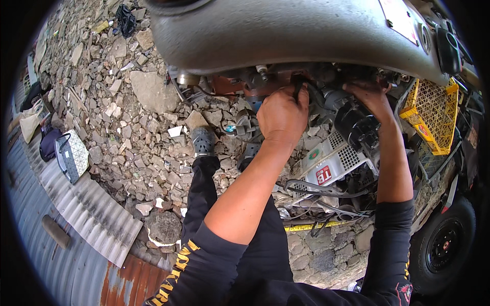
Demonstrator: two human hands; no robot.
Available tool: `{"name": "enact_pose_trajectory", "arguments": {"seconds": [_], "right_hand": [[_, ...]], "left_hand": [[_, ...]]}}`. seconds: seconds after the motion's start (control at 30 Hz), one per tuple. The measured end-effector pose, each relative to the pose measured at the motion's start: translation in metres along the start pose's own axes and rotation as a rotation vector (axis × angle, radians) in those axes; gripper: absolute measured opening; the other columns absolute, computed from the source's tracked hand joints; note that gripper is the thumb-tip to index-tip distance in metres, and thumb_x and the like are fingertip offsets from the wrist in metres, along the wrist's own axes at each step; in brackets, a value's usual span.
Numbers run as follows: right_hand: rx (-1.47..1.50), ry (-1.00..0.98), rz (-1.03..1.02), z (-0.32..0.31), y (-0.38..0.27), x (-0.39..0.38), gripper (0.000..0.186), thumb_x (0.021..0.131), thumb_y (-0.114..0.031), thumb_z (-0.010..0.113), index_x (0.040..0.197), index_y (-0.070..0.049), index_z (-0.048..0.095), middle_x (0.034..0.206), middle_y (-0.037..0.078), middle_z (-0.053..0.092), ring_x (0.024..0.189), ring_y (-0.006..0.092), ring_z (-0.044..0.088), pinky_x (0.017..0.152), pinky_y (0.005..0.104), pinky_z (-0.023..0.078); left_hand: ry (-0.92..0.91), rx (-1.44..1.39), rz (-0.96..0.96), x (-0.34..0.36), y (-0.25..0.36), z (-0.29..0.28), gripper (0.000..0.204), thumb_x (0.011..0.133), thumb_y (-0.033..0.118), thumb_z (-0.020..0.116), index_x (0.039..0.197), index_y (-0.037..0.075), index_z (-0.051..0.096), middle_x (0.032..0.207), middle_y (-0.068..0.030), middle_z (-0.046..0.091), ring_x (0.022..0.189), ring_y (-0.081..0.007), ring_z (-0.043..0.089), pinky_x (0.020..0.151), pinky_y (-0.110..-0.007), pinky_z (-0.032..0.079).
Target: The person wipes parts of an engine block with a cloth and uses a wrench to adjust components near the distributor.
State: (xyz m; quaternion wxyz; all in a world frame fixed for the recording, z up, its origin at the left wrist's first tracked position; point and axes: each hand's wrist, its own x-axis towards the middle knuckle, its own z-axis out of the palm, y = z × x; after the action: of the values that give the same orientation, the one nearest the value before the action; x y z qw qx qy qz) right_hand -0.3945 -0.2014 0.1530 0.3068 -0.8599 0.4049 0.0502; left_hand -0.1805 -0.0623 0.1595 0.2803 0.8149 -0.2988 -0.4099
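My left hand (282,113) is curled closed, its knuckles up, by the engine parts under a rounded silver metal body (286,35). What its fingers grip is too dark and hidden to name. To its right, my right hand (371,98) reaches in under the same metal edge, behind a black cylindrical part (352,118) with a ribbed housing. Its fingertips are mostly lost among the parts. Dark hoses run between the two hands. A small metal-tipped fitting (262,71) sticks out left of them, and a reddish-brown metal part (224,85) lies farther left.
Below the black part sits a white perforated plastic crate (329,163) with cables and metal pieces. A yellow crate (433,115) stands at right, above a black wheel (443,245). Loose rubble (132,153) covers the ground around my feet. Corrugated sheets (84,204) lie at left.
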Motion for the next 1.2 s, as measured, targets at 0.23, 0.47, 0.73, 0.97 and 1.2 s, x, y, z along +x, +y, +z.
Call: {"name": "enact_pose_trajectory", "arguments": {"seconds": [0.23,0.47,0.73,0.97,1.2], "right_hand": [[0.775,-0.137,0.625,-0.018,-0.056,0.016,0.034,0.081,-0.018,0.065,0.11,-0.002,0.064,0.112,0.009,0.064,0.102,0.0164,0.058,0.087,0.0292,0.046],[-0.067,-0.276,-0.237,-0.022,-0.03,0.007,0.038,0.075,-0.009,0.061,0.112,-0.001,0.057,0.118,0.014,0.059,0.11,0.0316,0.055,0.095,0.0357,0.044],[1.223,0.125,0.616,0.031,-0.018,-0.038,0.034,0.088,-0.013,0.061,0.119,0.0,0.058,0.112,0.007,0.061,0.104,0.0133,0.055,0.09,0.0285,0.043],[0.604,-0.001,0.117,-0.009,-0.053,-0.006,0.024,0.091,-0.01,0.05,0.11,-0.007,0.064,0.11,0.009,0.063,0.102,0.0219,0.058,0.092,0.0302,0.043],[0.125,-0.013,-0.152,-0.001,-0.038,-0.009,0.041,0.081,-0.006,0.048,0.122,-0.008,0.056,0.12,0.009,0.06,0.11,0.0231,0.057,0.096,0.032,0.042]], "left_hand": [[-0.231,-0.022,0.042,0.006,0.007,0.007,0.03,0.087,0.035,0.053,0.095,0.009,0.067,0.086,-0.0184,0.066,0.083,-0.0412,0.062,0.078,-0.048,0.046],[-0.399,-0.246,0.102,0.007,0.006,0.001,0.025,0.088,0.025,0.051,0.099,0.007,0.065,0.098,-0.0206,0.064,0.097,-0.0395,0.058,0.085,-0.046,0.043],[-0.391,0.326,0.672,0.019,0.013,0.012,0.026,0.087,0.017,0.049,0.103,-0.001,0.061,0.103,-0.0263,0.06,0.099,-0.0424,0.055,0.087,-0.04,0.043],[-0.39,-0.124,0.304,0.006,0.004,0.006,0.035,0.082,0.017,0.043,0.107,-0.002,0.059,0.104,-0.028,0.057,0.101,-0.0427,0.054,0.091,-0.045,0.042],[-0.316,-0.085,0.313,-0.001,0.018,0.002,0.031,0.082,0.017,0.044,0.1,-0.001,0.062,0.102,-0.0258,0.059,0.098,-0.0421,0.054,0.09,-0.044,0.042]]}}
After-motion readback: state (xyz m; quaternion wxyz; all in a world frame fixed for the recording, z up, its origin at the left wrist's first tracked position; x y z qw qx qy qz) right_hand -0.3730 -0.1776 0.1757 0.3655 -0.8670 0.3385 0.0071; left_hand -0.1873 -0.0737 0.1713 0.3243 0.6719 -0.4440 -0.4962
